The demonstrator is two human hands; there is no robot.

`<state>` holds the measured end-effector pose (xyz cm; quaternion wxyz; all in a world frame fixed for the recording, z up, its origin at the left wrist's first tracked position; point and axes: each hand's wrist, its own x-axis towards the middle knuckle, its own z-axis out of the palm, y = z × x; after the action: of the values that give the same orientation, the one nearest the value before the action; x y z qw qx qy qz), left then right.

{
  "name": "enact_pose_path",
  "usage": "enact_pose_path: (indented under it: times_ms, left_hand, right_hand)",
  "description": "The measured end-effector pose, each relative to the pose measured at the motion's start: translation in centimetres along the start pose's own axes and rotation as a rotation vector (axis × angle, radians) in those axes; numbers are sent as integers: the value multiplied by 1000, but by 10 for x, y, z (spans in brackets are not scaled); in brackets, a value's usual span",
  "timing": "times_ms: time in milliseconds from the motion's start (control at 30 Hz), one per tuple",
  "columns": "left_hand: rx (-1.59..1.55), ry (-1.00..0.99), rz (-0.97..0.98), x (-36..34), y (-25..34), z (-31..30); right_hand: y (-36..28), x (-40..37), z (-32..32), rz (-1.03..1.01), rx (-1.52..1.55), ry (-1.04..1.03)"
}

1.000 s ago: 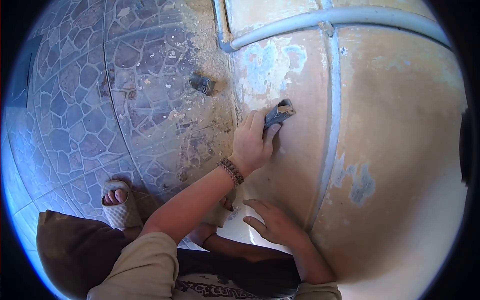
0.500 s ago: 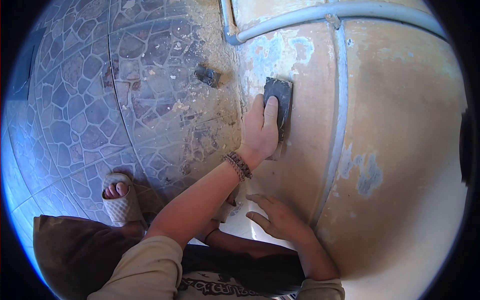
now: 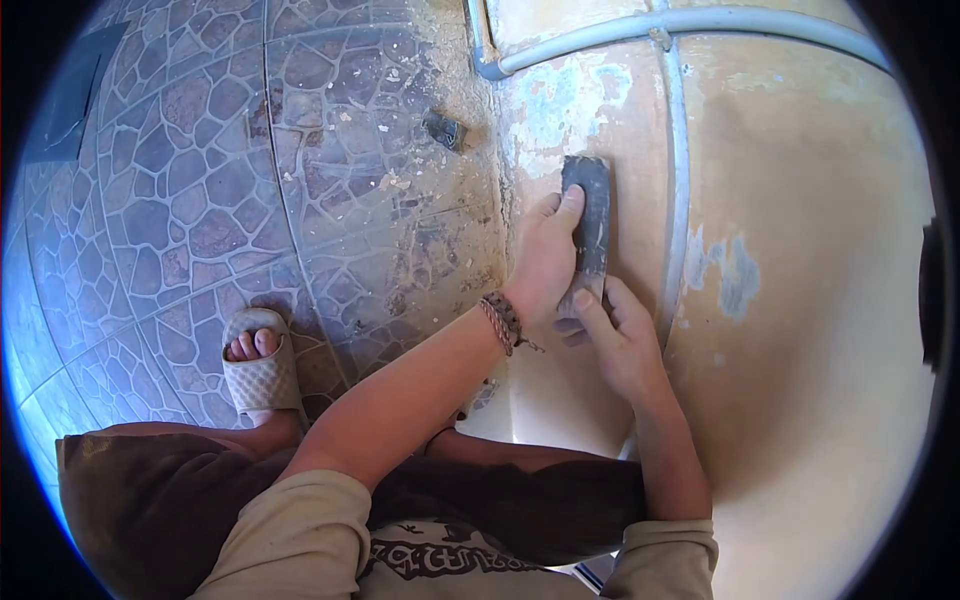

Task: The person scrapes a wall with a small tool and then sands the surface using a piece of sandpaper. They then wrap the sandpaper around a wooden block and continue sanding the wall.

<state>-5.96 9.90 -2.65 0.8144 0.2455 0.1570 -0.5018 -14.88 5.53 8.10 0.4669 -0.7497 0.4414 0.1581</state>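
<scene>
A dark, flat rectangular block (image 3: 595,215), like a sanding block dusted with plaster, is held beside the tan wall (image 3: 820,250). Thumb on its face, my left hand (image 3: 545,255) grips the block near its upper end. Below, my right hand (image 3: 625,345) has its thumb and fingers closed around the lower end, where a paler strip shows. Some of the right fingers are hidden or blurred. A braided bracelet (image 3: 500,322) circles my left wrist.
A pale pipe (image 3: 700,20) crosses the wall top, and a narrower vertical pipe (image 3: 677,180) runs down it. Peeled paint patches (image 3: 737,278) mark the wall. On the stone-patterned floor (image 3: 190,200) lie flakes and a small dark chunk (image 3: 443,130). My sandalled foot (image 3: 262,365) stands left.
My right hand has risen from below and closed on the block's lower end. My left hand still holds the block, its thumb shifted toward the edge. The view has shifted slightly.
</scene>
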Motion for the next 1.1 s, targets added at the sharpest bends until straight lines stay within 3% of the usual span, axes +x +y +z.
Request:
enact_pose_path:
  times_ms: [300,433,667,900,1000,1100]
  left_hand:
    - [-138,-142,133,1,49,-20]
    - [-139,-342,203,-7,74,-20]
    - [-146,-572,433,-35,109,-2]
    - [23,-577,537,-53,124,4]
    - [-138,-463,425,-39,109,-4]
    - [-138,-150,175,-7,63,-32]
  right_hand:
    - [-21,-4,11,-146,-106,56]
    - [-18,0,10,-305,-207,90]
    - [-43,1,3,-480,-131,137]
    - [-56,3,0,-541,-89,172]
    - [-68,-5,10,-360,-112,209]
    - [-35,10,18,-244,-298,263]
